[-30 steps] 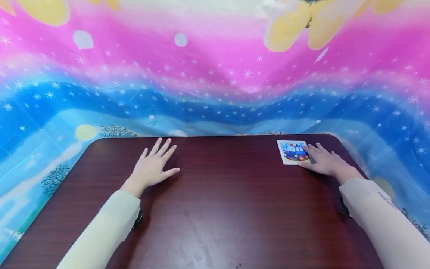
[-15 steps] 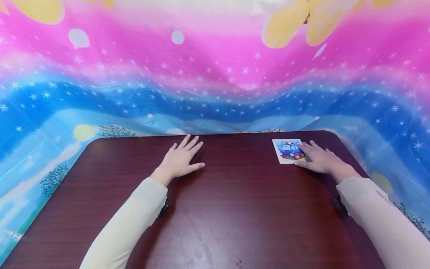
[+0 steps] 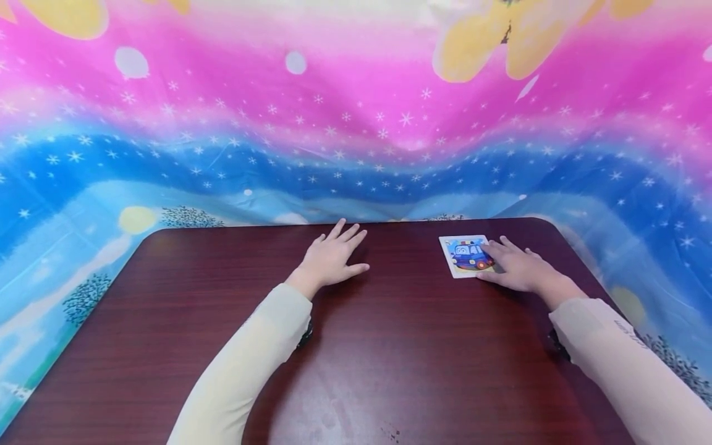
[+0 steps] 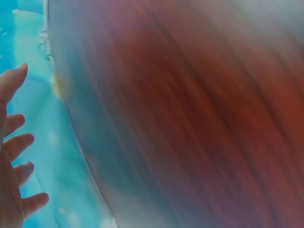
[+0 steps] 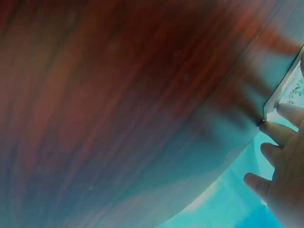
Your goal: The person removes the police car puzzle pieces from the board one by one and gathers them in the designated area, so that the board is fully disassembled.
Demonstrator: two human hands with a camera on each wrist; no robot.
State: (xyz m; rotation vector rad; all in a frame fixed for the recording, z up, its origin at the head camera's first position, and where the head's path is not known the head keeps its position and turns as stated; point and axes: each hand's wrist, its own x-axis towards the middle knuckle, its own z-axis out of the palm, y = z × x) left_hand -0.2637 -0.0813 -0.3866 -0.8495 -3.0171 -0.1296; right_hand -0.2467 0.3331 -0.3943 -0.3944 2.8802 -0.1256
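Observation:
A small square picture board [image 3: 466, 257], white-edged with a cartoon blue car, lies flat near the table's far right side. My right hand [image 3: 517, 267] rests at its right edge, fingers fairly straight, with fingertips on the board and the thumb by its near corner. In the right wrist view the board's pale edge [image 5: 271, 105] shows beside the fingers [image 5: 280, 133]. My left hand [image 3: 330, 259] is spread over the table's far middle, apart from the board and holding nothing. The left wrist view shows its spread fingers [image 4: 20, 142] at the left border.
The dark red-brown wooden table [image 3: 356, 334] has rounded far corners. A pink and blue printed cloth [image 3: 356, 148] hangs right behind its far edge and down both sides. A few small dark specks [image 3: 392, 432] mark the near part of the tabletop.
My left hand has moved right across the table's far part, toward the board. The board and my right hand have shifted a little to the left together.

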